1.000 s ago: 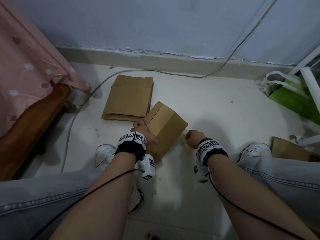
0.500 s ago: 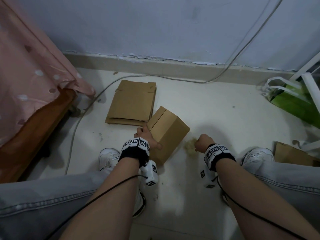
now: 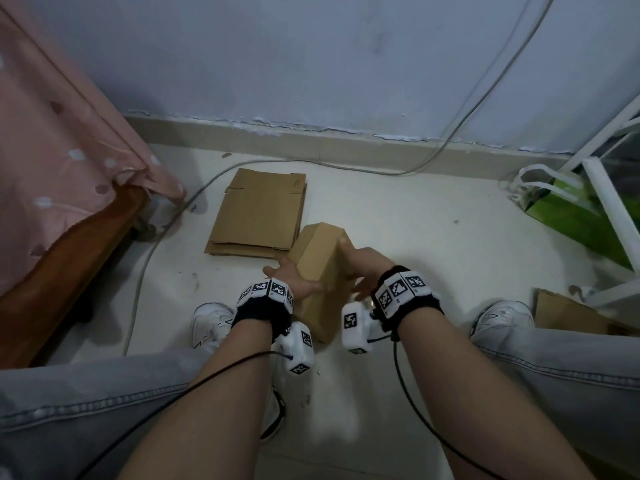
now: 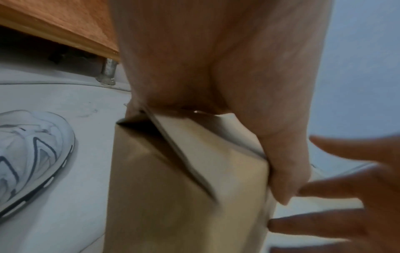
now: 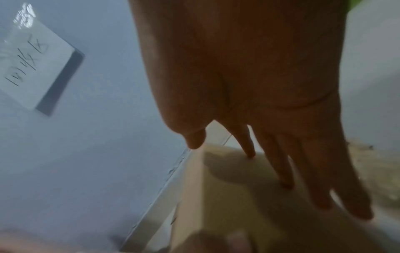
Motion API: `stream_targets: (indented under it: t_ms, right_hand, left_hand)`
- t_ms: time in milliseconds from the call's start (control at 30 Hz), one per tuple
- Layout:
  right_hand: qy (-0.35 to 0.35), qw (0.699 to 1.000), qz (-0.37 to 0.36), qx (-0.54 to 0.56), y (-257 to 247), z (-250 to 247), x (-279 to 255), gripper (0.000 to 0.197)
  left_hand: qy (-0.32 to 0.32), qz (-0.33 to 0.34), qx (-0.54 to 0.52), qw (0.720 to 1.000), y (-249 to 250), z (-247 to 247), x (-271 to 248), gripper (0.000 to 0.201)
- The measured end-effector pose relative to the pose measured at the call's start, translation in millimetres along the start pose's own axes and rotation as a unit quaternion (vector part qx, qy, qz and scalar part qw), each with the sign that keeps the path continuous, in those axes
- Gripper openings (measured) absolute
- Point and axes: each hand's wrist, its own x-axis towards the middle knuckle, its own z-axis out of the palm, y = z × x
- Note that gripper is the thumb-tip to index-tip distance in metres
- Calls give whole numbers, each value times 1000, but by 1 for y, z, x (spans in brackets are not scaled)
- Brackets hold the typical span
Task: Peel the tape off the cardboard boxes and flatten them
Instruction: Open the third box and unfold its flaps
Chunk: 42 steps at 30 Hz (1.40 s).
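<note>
A: The left hand [image 3: 289, 284] hides the cardboard box's [image 3: 320, 271] near-left side.
B: The right wrist view is blurred; the paper note's [image 5: 32, 63] handwriting can't be read.

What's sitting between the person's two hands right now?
The upright cardboard box: the left hand grips one side and the right hand lies with straight fingers against the other, clearest in the head view.

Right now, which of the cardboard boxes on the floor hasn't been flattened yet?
The box between both hands, held up off the floor. The flattened stack behind it lies flat near the wall.
</note>
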Motion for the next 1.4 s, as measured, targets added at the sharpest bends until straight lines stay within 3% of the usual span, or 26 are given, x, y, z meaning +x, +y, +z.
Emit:
stream_targets:
  t_ms: [100, 233, 300, 467, 567, 700, 833, 933, 1033, 1133, 1233, 1300, 1400]
  right_hand:
    - [-26, 999, -36, 23, -11, 19, -9, 81]
    - [16, 995, -85, 43, -3, 26, -11, 54]
    - [28, 996, -83, 26, -5, 26, -12, 50]
    - [99, 990, -77, -62, -12, 20, -18, 83]
    - [95, 992, -71, -34, -10, 15, -17, 87]
    - [95, 990, -92, -49, -9, 14, -8, 102]
    - [83, 984, -68, -143, -9, 16, -15, 124]
    - [84, 989, -46, -116, -8, 15, -19, 99]
    - [54, 996, -68, 5, -12, 5, -13, 57]
    - [23, 996, -75, 34, -17, -11, -10, 37]
    - [-9, 993, -78, 85, -23, -20, -29, 27]
    - [-39, 988, -85, 120, -23, -20, -40, 19]
    - [-14, 992, -79, 101, -22, -18, -32, 19]
  left_hand:
    - [-27, 44, 23, 998, 5, -7, -6, 125]
    - [-30, 79, 27, 996, -4, -4, 13, 128]
    - [-31, 97, 13, 995, -1, -15, -7, 121]
    - [-16, 140, -52, 989, 15, -27, -29, 103]
    - [-16, 157, -64, 985, 19, -29, -30, 96]
    - [-25, 162, -93, 982, 16, -28, -28, 54]
    - [-48, 154, -117, 980, 17, -30, -27, 47]
    - [-52, 171, -137, 974, 21, -34, -31, 38]
    - [-17, 179, -172, 969, 13, -37, -26, 55]
    - [17, 214, -260, 941, 4, -41, -28, 71]
    - [70, 263, -193, 943, 6, -42, -20, 71]
    - [91, 238, -133, 958, 9, -38, -14, 67]
    - [89, 222, -37, 970, 13, -33, -12, 55]
